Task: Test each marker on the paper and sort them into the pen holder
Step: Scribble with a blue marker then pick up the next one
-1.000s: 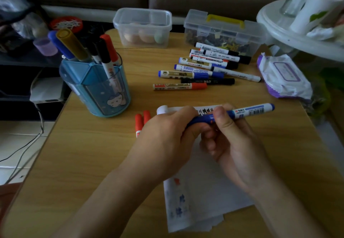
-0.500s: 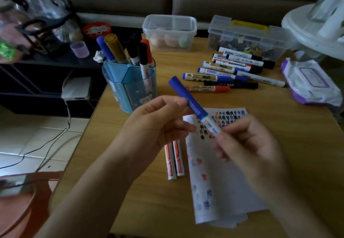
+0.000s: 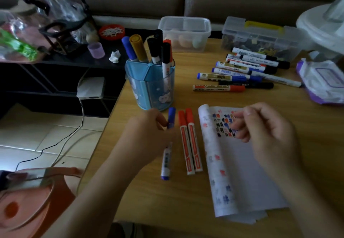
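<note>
My left hand [image 3: 149, 137] grips a capped blue marker [image 3: 166, 163] around its middle. The marker lies along the wooden table, just left of two red markers [image 3: 189, 144] that lie side by side. Its blue cap points at the blue pen holder [image 3: 149, 87], which stands close behind with several markers upright in it. My right hand [image 3: 266, 131] hovers over the scribbled top of the white paper [image 3: 242, 172], fingers loosely curled and holding nothing. Several more markers [image 3: 242, 72] lie in a loose row at the back right.
Two clear plastic boxes [image 3: 184, 31] [image 3: 260, 36] stand along the far edge. A pack of wet wipes [image 3: 323, 81] lies at the right. The table's left edge [image 3: 104, 135] drops to a tiled floor, with an orange stool [image 3: 28, 200] at the lower left.
The blue marker went from both hands, raised over the paper, down to the table left of the red markers. My right hand let go of it and stays above the paper.
</note>
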